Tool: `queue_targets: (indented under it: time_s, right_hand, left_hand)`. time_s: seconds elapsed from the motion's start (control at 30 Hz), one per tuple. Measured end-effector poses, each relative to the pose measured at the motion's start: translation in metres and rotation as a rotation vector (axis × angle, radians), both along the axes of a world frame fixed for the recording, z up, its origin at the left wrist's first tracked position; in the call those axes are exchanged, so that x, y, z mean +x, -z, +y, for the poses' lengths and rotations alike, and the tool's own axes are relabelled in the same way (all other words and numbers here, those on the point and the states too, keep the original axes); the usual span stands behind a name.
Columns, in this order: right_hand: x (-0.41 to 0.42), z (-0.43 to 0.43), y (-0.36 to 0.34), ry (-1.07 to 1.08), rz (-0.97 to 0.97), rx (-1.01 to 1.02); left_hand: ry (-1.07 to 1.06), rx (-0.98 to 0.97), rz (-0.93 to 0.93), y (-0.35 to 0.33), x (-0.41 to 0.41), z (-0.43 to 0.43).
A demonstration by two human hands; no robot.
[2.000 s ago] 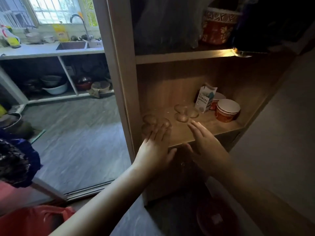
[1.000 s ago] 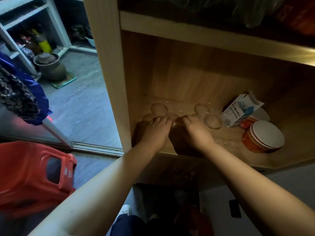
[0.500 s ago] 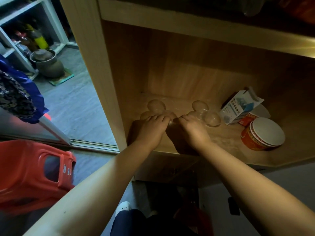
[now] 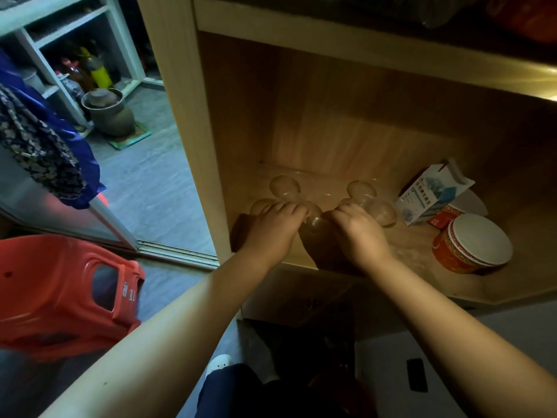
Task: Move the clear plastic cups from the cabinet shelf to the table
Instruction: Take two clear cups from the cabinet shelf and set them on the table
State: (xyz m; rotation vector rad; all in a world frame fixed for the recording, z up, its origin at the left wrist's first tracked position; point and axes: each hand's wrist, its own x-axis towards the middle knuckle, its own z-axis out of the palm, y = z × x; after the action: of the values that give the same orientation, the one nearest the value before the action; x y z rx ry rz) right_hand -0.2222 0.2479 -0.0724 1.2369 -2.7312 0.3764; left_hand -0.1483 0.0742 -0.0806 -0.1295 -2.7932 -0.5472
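Several clear plastic cups stand upside down on the wooden cabinet shelf (image 4: 337,260) in two clusters. My left hand (image 4: 271,227) lies over the left cluster; one of its cups (image 4: 284,186) shows behind my fingers. My right hand (image 4: 358,233) lies over the right cluster, with a cup (image 4: 361,190) behind it and another (image 4: 384,214) to its right. The fingers of both hands curl down around the nearest cups, which they mostly hide. The shelf is dim and the cups are hard to tell apart.
On the right of the same shelf are a white and blue carton (image 4: 434,191) and an orange bowl with a white lid (image 4: 470,242). The cabinet's left wall (image 4: 187,116) is beside my left hand. A red plastic stool (image 4: 66,294) stands at lower left.
Both hands have reached from the shelf's front edge onto the cup clusters and curled over them. The view has come closer and lower into the cabinet.
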Motion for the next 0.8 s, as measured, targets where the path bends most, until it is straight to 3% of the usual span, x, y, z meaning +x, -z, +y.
queue_targets:
  time_s: [0.33, 0.53, 0.7, 0.8]
  right_hand:
    - [0.046, 0.017, -0.059, -0.035, 0.192, -0.266]
    - [0.091, 0.015, -0.100, 0.062, 0.355, -0.309]
    - [0.147, -0.010, -0.112, 0.023, 0.414, -0.330]
    - [0.190, -0.047, -0.106, -0.005, 0.388, -0.364]
  left_hand:
    - [0.040, -0.008, 0.239, -0.063, 0.037, 0.012]
    - [0.125, -0.033, 0.364, -0.107, 0.072, 0.010]
    - [0.104, 0.043, 0.374, -0.118, 0.130, -0.027]
    - [0.031, -0.008, 0.363, -0.119, 0.186, -0.065]
